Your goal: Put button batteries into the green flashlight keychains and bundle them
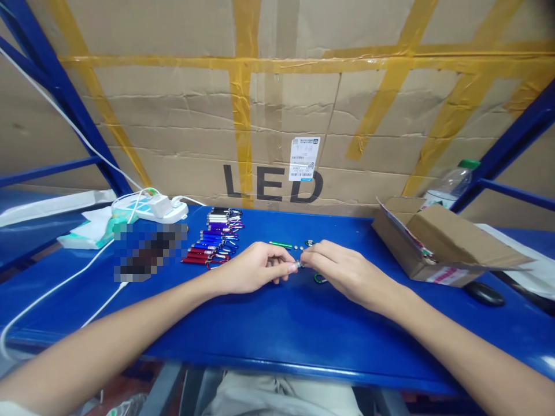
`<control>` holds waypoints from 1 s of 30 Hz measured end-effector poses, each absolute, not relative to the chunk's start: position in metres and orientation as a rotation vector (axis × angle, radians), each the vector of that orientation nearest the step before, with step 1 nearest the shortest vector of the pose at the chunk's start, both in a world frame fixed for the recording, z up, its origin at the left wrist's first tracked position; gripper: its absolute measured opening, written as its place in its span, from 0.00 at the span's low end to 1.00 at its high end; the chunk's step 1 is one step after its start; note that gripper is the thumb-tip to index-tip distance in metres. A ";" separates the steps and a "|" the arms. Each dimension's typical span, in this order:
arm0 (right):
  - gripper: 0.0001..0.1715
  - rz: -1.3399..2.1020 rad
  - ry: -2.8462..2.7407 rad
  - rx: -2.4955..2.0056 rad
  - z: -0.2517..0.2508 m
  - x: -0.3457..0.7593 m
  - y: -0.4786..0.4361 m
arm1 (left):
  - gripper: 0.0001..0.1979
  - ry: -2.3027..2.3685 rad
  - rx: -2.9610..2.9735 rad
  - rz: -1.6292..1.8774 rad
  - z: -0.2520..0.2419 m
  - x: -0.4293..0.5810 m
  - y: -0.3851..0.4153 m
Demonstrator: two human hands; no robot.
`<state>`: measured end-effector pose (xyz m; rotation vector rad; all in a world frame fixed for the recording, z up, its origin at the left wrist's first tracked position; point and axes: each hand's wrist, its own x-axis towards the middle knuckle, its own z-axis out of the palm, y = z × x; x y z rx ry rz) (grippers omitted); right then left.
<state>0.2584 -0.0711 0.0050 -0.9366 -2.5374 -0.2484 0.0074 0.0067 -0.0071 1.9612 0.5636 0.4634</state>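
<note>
My left hand (255, 268) pinches a small silvery part (298, 264) between thumb and forefinger above the blue table. From the other side, the fingertips of my right hand (342, 266) close on the same part, and its details are too small to make out. Just beyond the hands lies a green metal tube (281, 245), with two small round silvery pieces (299, 248) that look like button cells at its right end. A green carabiner clip (319, 279) shows under my right hand, partly covered. Another dark green clip (309, 243) sits behind the fingers.
Several keychain flashlights (212, 237) in black, silver, purple, blue and red lie in a column at left. Further left are a blurred-out object (150, 252), a power strip (162, 211) and white cables. An opened cardboard box (451, 242) and a black mouse (484, 293) stand at right.
</note>
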 end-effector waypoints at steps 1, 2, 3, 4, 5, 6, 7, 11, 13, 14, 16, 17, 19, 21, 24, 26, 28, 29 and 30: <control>0.17 -0.230 -2.519 -0.934 0.004 0.258 -0.071 | 0.16 0.570 1.963 0.478 -0.008 0.008 0.007; 0.15 -0.201 -2.496 -0.930 0.003 0.257 -0.070 | 0.15 0.579 1.976 0.501 -0.008 0.008 0.006; 0.13 -0.169 -2.472 -0.926 0.002 0.257 -0.069 | 0.15 0.587 2.006 0.531 -0.009 0.009 0.006; 0.12 -0.139 -2.452 -0.919 0.001 0.257 -0.068 | 0.14 0.591 2.061 0.568 -0.009 0.008 0.005; 0.11 -0.114 -2.436 -0.913 0.001 0.257 -0.068 | 0.14 0.587 2.142 0.608 -0.009 0.008 0.004; 0.10 -0.098 -2.427 -0.910 0.000 0.257 -0.067 | 0.13 0.573 2.241 0.649 -0.009 0.007 0.004; 0.10 -0.090 -2.423 -0.910 0.000 0.256 -0.067 | 0.13 0.549 2.349 0.688 -0.009 0.006 0.003; 0.09 -0.084 -2.413 -0.924 -0.002 0.256 -0.068 | 0.13 0.420 2.707 0.858 -0.010 0.001 0.003; 0.09 -0.046 -2.383 -0.927 -0.003 0.256 -0.068 | 0.14 0.380 2.839 0.946 -0.011 0.000 0.004; 0.08 -0.011 -2.360 -0.932 -0.003 0.256 -0.069 | 0.14 0.367 2.907 0.977 -0.011 0.000 0.004; 0.08 0.094 -2.305 -0.960 -0.004 0.255 -0.068 | 0.14 0.343 3.041 1.031 -0.011 0.001 0.005; 0.08 0.166 -2.268 -0.982 -0.005 0.254 -0.068 | 0.14 0.326 3.106 1.062 -0.011 0.001 0.005; 0.09 0.340 -2.169 -1.032 -0.005 0.251 -0.068 | 0.13 0.290 3.222 1.160 -0.008 0.002 0.004; 0.11 0.547 -2.043 -1.074 -0.005 0.248 -0.068 | 0.12 0.248 3.321 1.262 -0.004 0.002 0.003; 0.16 0.909 -1.819 -1.089 -0.002 0.243 -0.068 | 0.11 0.164 3.411 1.338 0.003 0.000 -0.001; 0.20 1.142 -1.668 -1.090 0.000 0.241 -0.067 | 0.10 0.103 3.422 1.384 0.007 -0.001 -0.002; 0.23 1.330 -1.531 -1.093 0.002 0.240 -0.065 | 0.09 0.068 3.407 1.433 0.008 -0.001 -0.003; 0.24 1.398 -1.480 -1.094 0.003 0.240 -0.065 | 0.09 0.061 3.397 1.444 0.008 -0.001 -0.003; 0.25 1.441 -1.445 -1.093 0.003 0.240 -0.064 | 0.09 0.065 3.390 1.439 0.007 0.000 -0.003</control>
